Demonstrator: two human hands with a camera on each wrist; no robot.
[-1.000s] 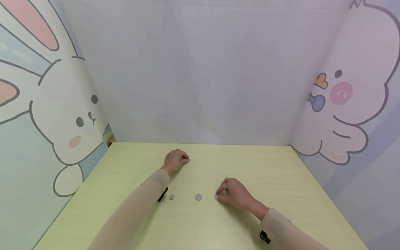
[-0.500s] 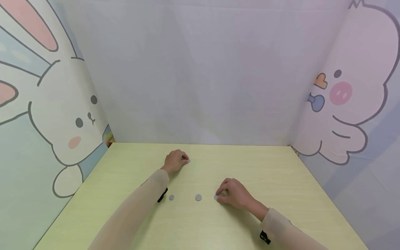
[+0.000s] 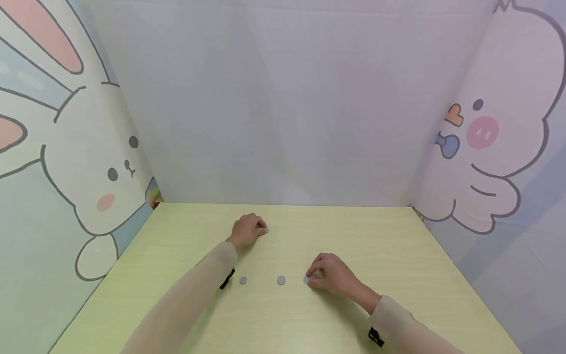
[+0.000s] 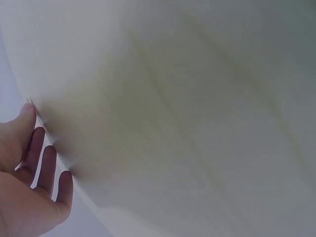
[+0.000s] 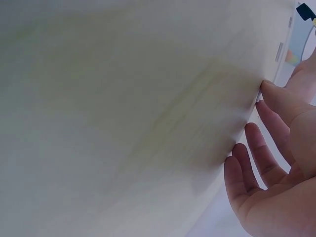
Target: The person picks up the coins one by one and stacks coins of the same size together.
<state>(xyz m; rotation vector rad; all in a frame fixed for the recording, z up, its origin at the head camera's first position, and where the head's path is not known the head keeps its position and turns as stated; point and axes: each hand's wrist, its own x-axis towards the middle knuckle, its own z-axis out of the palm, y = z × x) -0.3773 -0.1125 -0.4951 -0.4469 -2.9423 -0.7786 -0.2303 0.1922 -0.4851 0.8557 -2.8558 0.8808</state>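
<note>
In the head view my left hand [image 3: 246,229] is at the far part of the table, thumb and fingertips pinching a small grey coin [image 3: 267,229]. Closer in and to the right, my right hand [image 3: 332,273] pinches another grey coin [image 3: 306,280] that is partly covered by its fingers. Between the forearms lie two more coins, a larger one [image 3: 281,280] and a smaller one [image 3: 243,280]. The left wrist view has the left hand [image 4: 34,173] with fingertips down at the tabletop. Fingertips of the right hand [image 5: 276,158] also touch the surface in the right wrist view.
The pale wood table [image 3: 376,236] backs onto a plain light cloth [image 3: 283,108]. Cloth walls printed with a rabbit [image 3: 88,162] and a pink-cheeked duck [image 3: 499,98] stand at left and right. Black straps [image 3: 376,337] show under the sleeves.
The left hand and forearm have shifted very slightly towards me and to the left, with the coin at the fingertips. The right hand and the two loose coins stay where they were.
</note>
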